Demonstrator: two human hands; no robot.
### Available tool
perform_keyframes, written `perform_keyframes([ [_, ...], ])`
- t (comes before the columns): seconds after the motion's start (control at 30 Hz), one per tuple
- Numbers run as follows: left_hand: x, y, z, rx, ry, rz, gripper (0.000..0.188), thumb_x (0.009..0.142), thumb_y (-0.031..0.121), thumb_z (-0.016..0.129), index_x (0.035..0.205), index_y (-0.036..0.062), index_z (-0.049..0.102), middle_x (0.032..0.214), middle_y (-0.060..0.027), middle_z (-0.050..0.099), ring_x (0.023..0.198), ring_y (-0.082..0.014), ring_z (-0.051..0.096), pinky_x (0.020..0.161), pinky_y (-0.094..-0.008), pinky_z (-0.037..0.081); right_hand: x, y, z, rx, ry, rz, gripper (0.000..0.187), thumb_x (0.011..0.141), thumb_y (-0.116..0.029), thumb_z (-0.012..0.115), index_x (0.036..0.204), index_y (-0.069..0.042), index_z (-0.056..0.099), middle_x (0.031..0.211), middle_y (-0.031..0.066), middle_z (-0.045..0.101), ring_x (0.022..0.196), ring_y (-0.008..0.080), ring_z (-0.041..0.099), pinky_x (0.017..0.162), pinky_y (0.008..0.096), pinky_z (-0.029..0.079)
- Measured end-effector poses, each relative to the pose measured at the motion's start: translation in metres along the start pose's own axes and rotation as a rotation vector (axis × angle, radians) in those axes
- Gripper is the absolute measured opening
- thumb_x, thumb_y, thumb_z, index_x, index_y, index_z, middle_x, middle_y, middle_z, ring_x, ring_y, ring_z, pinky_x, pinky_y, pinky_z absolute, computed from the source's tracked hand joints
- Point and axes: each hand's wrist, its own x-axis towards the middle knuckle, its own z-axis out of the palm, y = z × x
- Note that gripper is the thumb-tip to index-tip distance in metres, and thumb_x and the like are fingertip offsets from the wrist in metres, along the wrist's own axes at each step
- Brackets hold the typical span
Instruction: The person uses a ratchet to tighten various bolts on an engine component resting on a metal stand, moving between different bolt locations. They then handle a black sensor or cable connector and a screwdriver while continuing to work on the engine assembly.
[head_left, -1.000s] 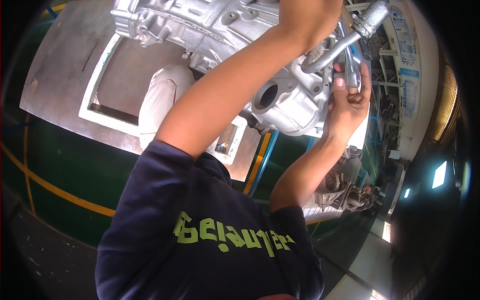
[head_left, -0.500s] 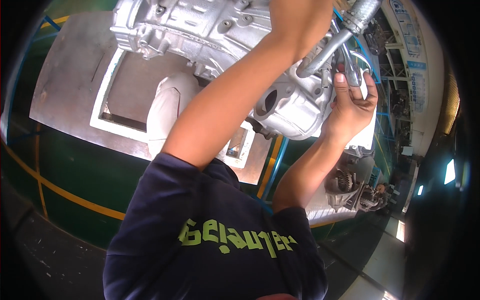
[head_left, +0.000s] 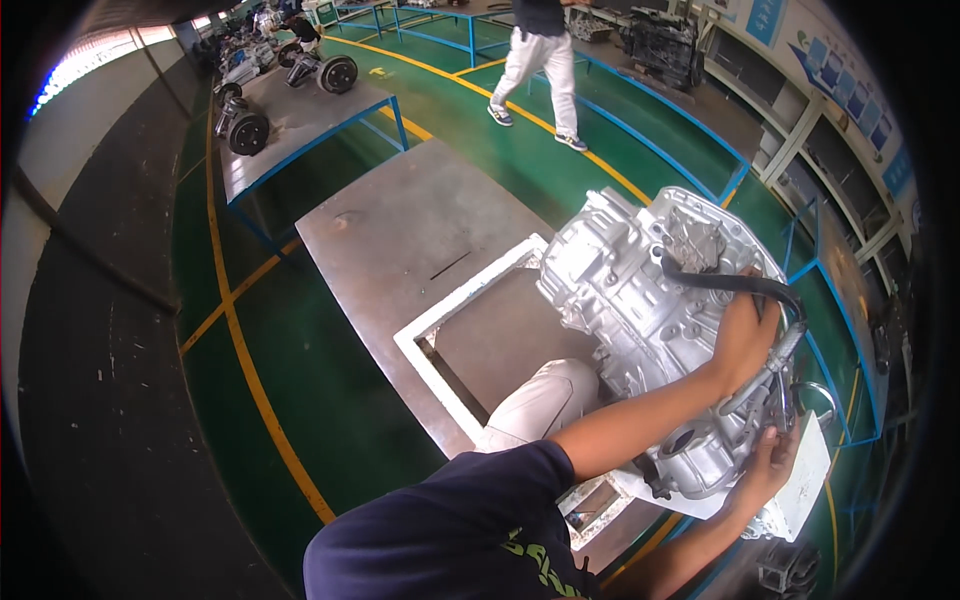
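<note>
A silver gearbox housing (head_left: 625,300) stands on a metal-topped bench. My left hand (head_left: 745,345) reaches over its right side, fingers curled among the black hose (head_left: 735,283) and the grey metal pipe (head_left: 785,345). What those fingers grip is hidden. Lower down, my right hand (head_left: 768,465) pinches the end of a shiny metal bar (head_left: 784,405), whose kind I cannot make out. A round opening (head_left: 684,438) in the housing lies between my two forearms.
The bench top (head_left: 400,240) has a white rectangular frame (head_left: 410,338). My bent, light-trousered knee (head_left: 545,395) is against the housing. A white board (head_left: 808,485) lies beyond my right hand. Another person (head_left: 540,70) is on the green floor; wheel hubs (head_left: 338,74) sit on a far bench.
My view has swung so the housing sits farther right and lower, showing more of the workshop. My left hand has come into sight. My right hand stays at the shiny bar.
</note>
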Motion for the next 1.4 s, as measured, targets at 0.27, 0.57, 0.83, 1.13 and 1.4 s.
perform_keyframes([
  [0.27,0.004,-0.01,0.0,0.034,-0.093,-0.07,0.039,0.103,0.015,0.054,0.133,-0.0071,0.044,0.094,-0.0314,0.065,0.091,-0.0517,0.065,0.078,-0.0503,0.049,0.015,0.021,-0.021,-0.125,-0.189,0.193,0.023,0.1,-0.013,0.071,0.118,0.002,0.069,0.095,-0.002,0.062,0.086,0.0067,0.051,0.08,0.0226,0.039],
  [0.57,0.007,-0.009,-0.002,0.052,-0.102,-0.057,0.033,0.103,0.017,0.055,0.127,-0.0045,0.048,0.096,-0.0284,0.065,0.093,-0.0485,0.065,0.079,-0.0481,0.049,0.015,0.026,-0.012,-0.09,-0.069,0.183,0.017,0.099,-0.012,0.071,0.112,0.0,0.072,0.1,0.0023,0.071,0.087,0.0073,0.059,0.083,0.0237,0.044],
  [0.83,-0.005,-0.031,0.014,0.193,-0.157,-0.03,0.029,0.101,0.018,0.059,0.118,-0.0046,0.057,0.097,-0.026,0.065,0.089,-0.044,0.064,0.084,-0.0467,0.05,0.012,-0.067,-0.023,-0.563,-0.112,-0.145,0.047,0.099,-0.017,0.071,0.143,-0.004,0.059,0.1,0.0011,0.056,0.087,0.0134,0.051,0.081,0.0275,0.043],
  [1.13,0.047,-0.06,-0.003,-0.027,-0.466,-0.274,0.028,0.103,0.024,0.052,0.11,0.0016,0.067,0.101,-0.0135,0.072,0.089,-0.0176,0.072,0.069,-0.0351,0.058,0.157,-0.051,0.084,-0.585,-0.799,-0.055,0.057,0.099,-0.028,0.071,0.149,-0.008,0.051,0.129,0.0173,0.065,0.117,0.0244,0.065,0.102,0.0373,0.051],
  [1.4,0.035,-0.017,-0.009,0.052,-0.484,-0.462,0.087,0.104,0.074,0.018,0.132,0.0057,0.065,0.113,-0.0039,0.061,0.088,-0.0133,0.054,0.075,-0.0291,0.046,0.202,-0.018,0.095,-0.665,-0.835,-0.133,0.055,0.091,-0.024,0.07,0.143,-0.011,0.058,0.093,0.0119,0.073,0.088,0.0189,0.069,0.083,0.0329,0.052],
])
